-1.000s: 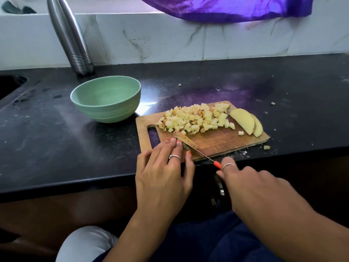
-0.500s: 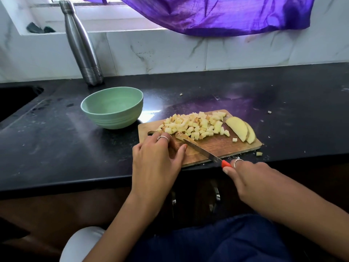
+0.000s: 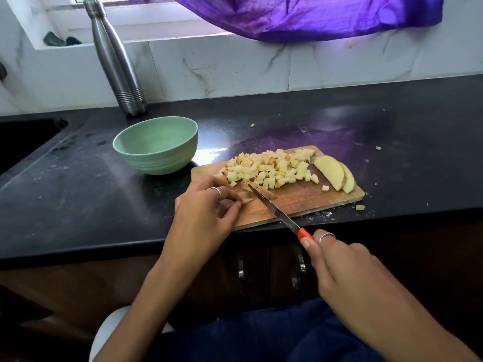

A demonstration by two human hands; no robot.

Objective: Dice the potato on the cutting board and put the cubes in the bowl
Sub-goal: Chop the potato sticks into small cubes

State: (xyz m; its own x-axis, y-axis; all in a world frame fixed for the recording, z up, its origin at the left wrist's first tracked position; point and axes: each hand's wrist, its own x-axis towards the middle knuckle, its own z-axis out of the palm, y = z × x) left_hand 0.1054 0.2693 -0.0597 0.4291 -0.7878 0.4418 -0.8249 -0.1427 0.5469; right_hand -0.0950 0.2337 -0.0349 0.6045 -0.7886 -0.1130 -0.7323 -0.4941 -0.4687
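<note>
From my remote seat, far left of both hands, a black sink [image 3: 23, 142] is cut into the dark counter [image 3: 78, 205], and a steel bottle [image 3: 115, 58] stands against the marble wall. A green bowl [image 3: 155, 145] sits just up and left of the left hand, touching nothing on the board, with no cubes visible inside it.

My left hand [image 3: 206, 215] lies over the near left corner of the wooden cutting board [image 3: 300, 202], palm down, wrist angled in from below. Its fingers are curled, and thumb and fingertips pinch a thin potato sliver [image 3: 247, 201] at the board's surface. A ring shows on one finger.

Just right of that pinch, the knife [image 3: 271, 207] runs diagonally, its tip resting at the sliver's far end near the edge of the pile, its blade crossing the board's near edge toward the right hand. Beyond the tip, the diced potato cubes [image 3: 269, 168] lie heaped across the board's far half. Right of the heap, two uncut potato slices [image 3: 335, 173] lean on each other at the board's right end, well apart from either hand.

My right hand [image 3: 337, 259] hangs off the counter's front edge, fingers wrapped round the knife's orange handle, forearm coming in from the lower right. One stray cube [image 3: 360, 207] rests on the counter beside the board's right corner.
</note>
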